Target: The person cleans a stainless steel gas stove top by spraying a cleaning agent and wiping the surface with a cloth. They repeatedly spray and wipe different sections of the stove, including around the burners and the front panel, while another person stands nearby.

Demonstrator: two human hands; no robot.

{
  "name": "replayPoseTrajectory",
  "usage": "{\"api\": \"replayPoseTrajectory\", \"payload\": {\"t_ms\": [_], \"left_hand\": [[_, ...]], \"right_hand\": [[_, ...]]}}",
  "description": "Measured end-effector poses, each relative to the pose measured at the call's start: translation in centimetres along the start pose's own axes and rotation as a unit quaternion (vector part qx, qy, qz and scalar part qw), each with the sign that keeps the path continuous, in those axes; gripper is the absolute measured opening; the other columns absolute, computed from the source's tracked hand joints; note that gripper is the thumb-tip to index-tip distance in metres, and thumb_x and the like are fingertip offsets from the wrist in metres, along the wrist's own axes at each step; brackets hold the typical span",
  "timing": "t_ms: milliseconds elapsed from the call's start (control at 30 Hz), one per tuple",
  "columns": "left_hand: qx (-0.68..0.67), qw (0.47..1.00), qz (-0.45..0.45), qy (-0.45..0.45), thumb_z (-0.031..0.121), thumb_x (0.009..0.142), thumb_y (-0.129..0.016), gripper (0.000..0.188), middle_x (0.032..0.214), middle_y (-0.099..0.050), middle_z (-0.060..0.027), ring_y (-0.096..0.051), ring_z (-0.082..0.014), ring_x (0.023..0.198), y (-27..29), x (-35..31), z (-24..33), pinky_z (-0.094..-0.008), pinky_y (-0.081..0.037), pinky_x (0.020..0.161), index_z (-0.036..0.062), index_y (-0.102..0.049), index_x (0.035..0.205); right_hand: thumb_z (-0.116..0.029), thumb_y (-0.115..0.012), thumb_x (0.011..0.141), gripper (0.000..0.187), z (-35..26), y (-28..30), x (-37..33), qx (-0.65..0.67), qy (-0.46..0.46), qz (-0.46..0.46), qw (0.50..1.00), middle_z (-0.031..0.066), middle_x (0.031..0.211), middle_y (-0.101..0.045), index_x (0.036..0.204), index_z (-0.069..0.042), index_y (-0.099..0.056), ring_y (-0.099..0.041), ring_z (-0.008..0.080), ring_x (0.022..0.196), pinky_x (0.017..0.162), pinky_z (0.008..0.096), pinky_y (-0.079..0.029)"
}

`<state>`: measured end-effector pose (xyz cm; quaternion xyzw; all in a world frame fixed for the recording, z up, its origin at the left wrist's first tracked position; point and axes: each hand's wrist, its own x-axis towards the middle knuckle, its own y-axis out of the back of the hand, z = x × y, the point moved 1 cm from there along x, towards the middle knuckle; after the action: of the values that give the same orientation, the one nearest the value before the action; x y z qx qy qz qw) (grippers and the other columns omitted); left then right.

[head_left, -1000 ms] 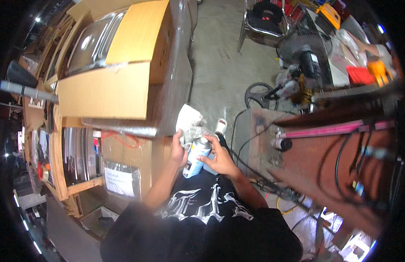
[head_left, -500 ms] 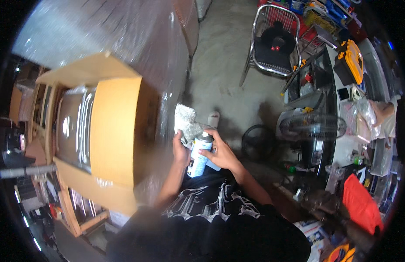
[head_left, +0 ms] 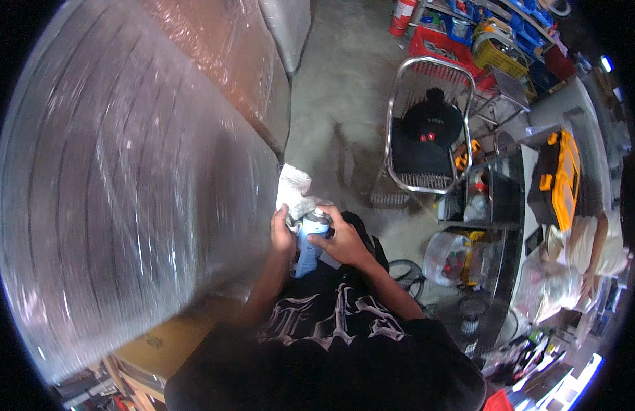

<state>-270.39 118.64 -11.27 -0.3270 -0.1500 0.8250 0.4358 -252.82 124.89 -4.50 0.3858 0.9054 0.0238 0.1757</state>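
Note:
A light blue and white spray can [head_left: 306, 255] is held upright in front of my black shirt. My right hand [head_left: 345, 241] is closed round its upper part, with the thumb across its side and the index finger up by the top. My left hand [head_left: 282, 235] grips a crumpled whitish rag [head_left: 293, 186] against the can's left side. The rag's upper end sticks out above both hands. Part of the can's lower side is in shadow.
Tall film-wrapped stacks [head_left: 146, 171] stand close on my left, above a cardboard box [head_left: 173, 339]. A metal chair [head_left: 427, 179] with a black cap [head_left: 434, 120] is ahead right. A toolbox [head_left: 558, 181] sits on the right bench, beside another person's arm [head_left: 595, 253].
My view has moved forward along the aisle: the open box at left has dropped back and the chair is nearer. Both hands keep the same hold on can and rag.

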Motion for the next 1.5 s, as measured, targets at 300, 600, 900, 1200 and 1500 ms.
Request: {"api": "replayPoseTrajectory", "payload": {"t_ms": [300, 600, 900, 1200, 1500], "left_hand": [[-0.054, 0.994, -0.073, 0.065, 0.043, 0.098, -0.058, 0.063, 0.142, -0.059, -0.0163, -0.057, -0.0346, 0.132, -7.7, 29.9, 7.4, -0.0514, -0.042, 0.115, 0.0049, -0.048, 0.147], [-0.053, 0.972, -0.205, 0.103, 0.034, 0.084, -0.08, 0.083, 0.135, -0.059, -0.0147, -0.058, -0.0331, 0.13, -23.2, 50.6, 14.7, -0.0499, -0.046, 0.112, 0.0046, -0.037, 0.149], [0.015, 0.872, -0.447, 0.197, 0.035, 0.073, -0.09, 0.101, 0.135, -0.058, -0.014, -0.059, -0.0326, 0.129, -45.7, 73.0, 17.5, -0.0495, -0.049, 0.109, 0.0046, -0.033, 0.151], [0.216, 0.803, -0.541, 0.122, 0.029, 0.065, -0.098, 0.119, 0.141, -0.052, -0.0139, -0.058, -0.0292, 0.126, -61.6, 92.0, 15.5, -0.0467, -0.049, 0.106, 0.0068, -0.023, 0.155], [0.196, 0.834, -0.503, 0.114, 0.024, 0.07, -0.095, 0.116, 0.145, -0.048, -0.0157, -0.052, -0.0288, 0.132, -75.4, 103.4, 6.0, -0.0468, -0.046, 0.11, 0.0059, -0.022, 0.157]], "right_hand": [[-0.036, -0.085, 0.084, 0.105, -6.1, 14.3, 29.2, -0.054, 0.085, -0.055, 0.993, 0.0245, 0.16, -0.039, 0.163, -0.01, -0.02, -0.046, 0.04, 0.144, 0.115, 0.0442, -0.043], [-0.032, -0.087, 0.083, 0.11, -15.8, 30.9, 46.4, 0.034, 0.05, -0.034, 0.998, 0.0297, 0.138, -0.061, 0.164, -0.011, -0.014, -0.06, 0.0435, 0.129, 0.109, 0.0485, -0.049], [-0.036, -0.076, 0.092, 0.076, -15.8, 52.2, 62.8, 0.176, 0.215, 0.372, 0.886, 0.013, 0.121, -0.064, 0.151, 0.0, -0.044, -0.063, 0.0222, 0.11, 0.099, 0.039, -0.05], [-0.049, -0.056, 0.105, 0.056, -15.1, 68.3, 75.1, 0.112, 0.206, 0.597, 0.767, 0.0137, 0.117, -0.067, 0.119, 0.004, -0.067, -0.064, 0.0222, 0.108, 0.096, 0.0368, -0.049], [-0.047, -0.043, 0.111, 0.058, -9.7, 84.9, 83.8, 0.17, 0.178, 0.509, 0.825, 0.0165, 0.124, -0.066, 0.113, 0.005, -0.069, -0.062, 0.0259, 0.115, 0.102, 0.0395, -0.047]]}}
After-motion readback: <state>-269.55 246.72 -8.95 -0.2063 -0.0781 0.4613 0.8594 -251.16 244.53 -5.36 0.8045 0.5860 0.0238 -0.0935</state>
